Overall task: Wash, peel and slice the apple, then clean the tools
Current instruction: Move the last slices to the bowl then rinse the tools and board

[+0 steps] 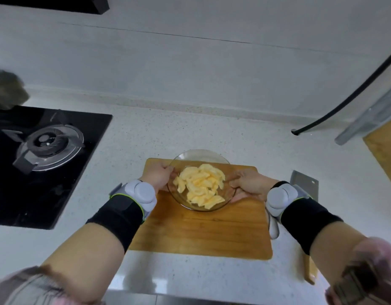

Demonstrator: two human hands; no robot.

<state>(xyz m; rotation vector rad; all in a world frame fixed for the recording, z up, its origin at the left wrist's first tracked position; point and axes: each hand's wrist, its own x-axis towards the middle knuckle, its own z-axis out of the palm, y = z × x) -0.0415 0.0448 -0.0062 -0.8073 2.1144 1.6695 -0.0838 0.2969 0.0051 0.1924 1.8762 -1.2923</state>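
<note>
Glass bowl (221,160) of apple slices (200,186) sits mid-frame on the cutting board (201,234), directly between both hands. Left hand (158,176) and right hand (248,184) clasp opposite rims, equally near.

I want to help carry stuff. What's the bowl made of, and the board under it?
The bowl looks like clear glass: you can see the board and the apple slices through it. The board looks like smooth wood, orange-brown with faint grain lines.
</note>
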